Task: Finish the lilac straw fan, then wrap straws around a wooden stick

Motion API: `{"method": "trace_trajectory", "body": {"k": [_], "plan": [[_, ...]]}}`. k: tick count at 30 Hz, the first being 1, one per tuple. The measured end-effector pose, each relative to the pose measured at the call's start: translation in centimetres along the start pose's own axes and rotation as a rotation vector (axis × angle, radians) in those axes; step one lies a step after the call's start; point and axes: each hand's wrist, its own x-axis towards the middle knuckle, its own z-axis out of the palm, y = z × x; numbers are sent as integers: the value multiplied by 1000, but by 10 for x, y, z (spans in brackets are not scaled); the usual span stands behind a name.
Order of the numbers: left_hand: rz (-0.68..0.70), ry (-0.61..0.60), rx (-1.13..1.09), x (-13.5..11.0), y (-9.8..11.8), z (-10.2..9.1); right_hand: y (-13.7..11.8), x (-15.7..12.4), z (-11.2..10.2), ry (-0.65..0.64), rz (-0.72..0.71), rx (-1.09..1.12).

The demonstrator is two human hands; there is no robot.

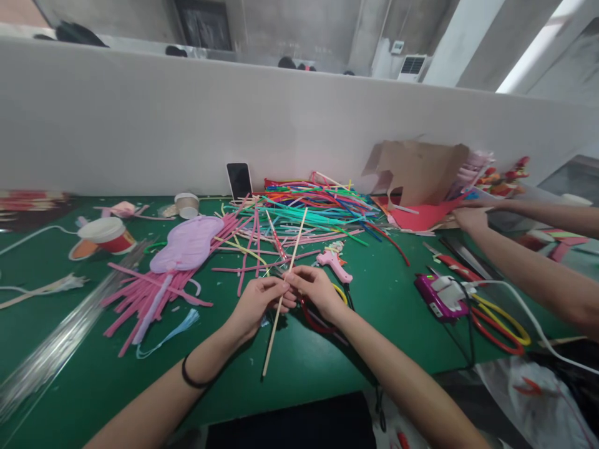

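Note:
A thin pale wooden stick (272,342) slants across the space between my hands, its lower end nearest me over the green table (327,374). My left hand (256,304) is closed on its middle with thumb and fingers. Just beside it, my right hand (319,292) pinches the same stick a little higher up. Past my fingertips lie a red-and-white patterned strip (277,240) and loose pink pipe cleaners (243,265). A pink glue gun (336,265) rests right behind my right hand. My left wrist wears a dark band.
A pile of colourful pipe cleaners (318,212) lies along the white partition (187,125). Left are a lilac fan-shaped piece (185,245), a paper cup (112,236) and clear strips (70,343). Right are a purple power socket (437,302), cables, and another person's arms (528,262) by red paper (421,216).

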Motion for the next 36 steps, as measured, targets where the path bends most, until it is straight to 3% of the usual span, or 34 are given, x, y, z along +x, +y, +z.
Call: {"method": "trace_trajectory", "body": {"k": [13, 16, 18, 20, 22, 25, 27, 30, 33, 36], "plan": [[-29, -6, 22, 6, -5, -7, -4, 3, -9, -26, -13, -351], [-33, -16, 16, 6, -6, -8, -11, 3, -14, -48, -81, -478], [-28, -4, -3, 7, -6, -8, -23, 2, -25, 16, -175, -713], [-14, 22, -22, 7, -6, -8, -35, 0, -41, 277, -211, -1050], [1, 50, -32, 8, -6, -8, -42, -3, -57, 500, -115, -1388], [11, 84, -43, 10, -5, -9, -40, -4, -71, 514, 142, -1685], [9, 95, -46, 10, -6, -9, -36, -3, -75, 416, 224, -1700], [15, 109, -40, 11, -6, -9, -38, -2, -85, 323, 227, -1588], [27, 127, -7, 12, -7, -11, -50, -6, -100, 368, 190, -1370], [-16, 81, 106, 14, -8, -13, -63, -13, -108, 458, 88, -927]]}}
